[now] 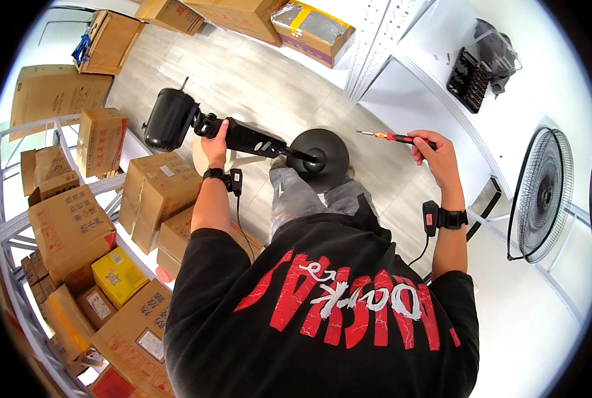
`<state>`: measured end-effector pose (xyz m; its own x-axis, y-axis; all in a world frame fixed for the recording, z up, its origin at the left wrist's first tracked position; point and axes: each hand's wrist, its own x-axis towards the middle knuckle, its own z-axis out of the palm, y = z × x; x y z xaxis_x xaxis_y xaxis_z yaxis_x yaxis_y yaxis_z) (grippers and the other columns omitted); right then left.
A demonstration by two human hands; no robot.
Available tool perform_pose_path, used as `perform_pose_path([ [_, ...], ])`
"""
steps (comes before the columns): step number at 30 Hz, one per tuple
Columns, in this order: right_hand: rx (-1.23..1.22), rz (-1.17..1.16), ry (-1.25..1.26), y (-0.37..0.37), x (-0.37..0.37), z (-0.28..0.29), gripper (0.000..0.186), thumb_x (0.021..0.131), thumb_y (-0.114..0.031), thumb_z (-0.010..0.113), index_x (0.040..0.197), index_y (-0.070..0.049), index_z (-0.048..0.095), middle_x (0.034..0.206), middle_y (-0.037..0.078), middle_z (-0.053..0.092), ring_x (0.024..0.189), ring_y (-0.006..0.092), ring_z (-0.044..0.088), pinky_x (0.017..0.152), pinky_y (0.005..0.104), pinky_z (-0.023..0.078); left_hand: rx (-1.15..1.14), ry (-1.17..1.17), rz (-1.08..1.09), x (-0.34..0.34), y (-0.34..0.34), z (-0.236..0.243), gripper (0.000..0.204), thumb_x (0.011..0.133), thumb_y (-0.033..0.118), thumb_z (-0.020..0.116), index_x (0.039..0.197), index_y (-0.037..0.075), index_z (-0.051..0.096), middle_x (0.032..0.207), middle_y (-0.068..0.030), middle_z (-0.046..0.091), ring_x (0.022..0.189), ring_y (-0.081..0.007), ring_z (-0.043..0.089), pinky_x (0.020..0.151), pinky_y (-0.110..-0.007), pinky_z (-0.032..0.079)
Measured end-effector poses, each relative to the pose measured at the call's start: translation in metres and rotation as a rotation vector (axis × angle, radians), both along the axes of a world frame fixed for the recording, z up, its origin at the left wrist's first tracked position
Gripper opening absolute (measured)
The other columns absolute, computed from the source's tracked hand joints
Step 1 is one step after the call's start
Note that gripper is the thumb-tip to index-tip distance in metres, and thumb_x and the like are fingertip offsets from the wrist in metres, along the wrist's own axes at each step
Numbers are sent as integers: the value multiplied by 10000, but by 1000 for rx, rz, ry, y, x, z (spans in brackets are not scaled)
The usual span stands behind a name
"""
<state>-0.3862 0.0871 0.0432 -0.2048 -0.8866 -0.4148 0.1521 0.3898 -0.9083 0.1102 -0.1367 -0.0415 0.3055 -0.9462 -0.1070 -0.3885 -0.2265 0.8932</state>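
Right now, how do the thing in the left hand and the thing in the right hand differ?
The left hand grips a black fan body, bulky, with a motor housing at one end and a round base at the other. The right hand holds a screwdriver, thin, with a red-and-black handle. The fan body lies tilted across the lap; the screwdriver points left, clear of it. Both are held above the floor.

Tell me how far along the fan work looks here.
Done: the black fan motor sits on its black stand body, joined to the round black base. In hand: left hand grips the stand; right hand holds a red-handled screwdriver. Left: the wire fan grille stands apart.
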Motion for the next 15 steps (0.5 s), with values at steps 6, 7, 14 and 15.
perform_pose_path([
  [6,51,108,-53,-35,41,-38,193,926,-104,598,1057,18,671,720,36,619,611,90,553,556,225,458,66,-146,336,62,-3,-27,606,751,340,819,1150,-67,615,1131,-132,654,996,-239,621,906,-349,475],
  [7,60,127,-53,-41,50,-44,194,925,-104,601,1058,18,671,720,35,619,610,90,553,557,225,459,120,-144,402,61,-1,-24,620,755,346,814,1166,-69,605,1142,-132,649,997,-245,620,904,-355,477],
  [14,116,238,-137,-91,125,-73,187,917,-125,628,1037,7,688,724,34,637,619,80,566,557,221,470,101,266,498,168,5,-66,606,764,293,814,1212,-35,569,1177,-111,617,971,-211,620,840,-342,509],
  [15,142,250,-138,-96,139,-72,187,918,-125,628,1038,4,687,724,34,637,619,81,568,557,221,471,115,281,530,176,9,-65,589,771,285,809,1207,-30,569,1167,-109,619,969,-209,622,833,-344,512],
])
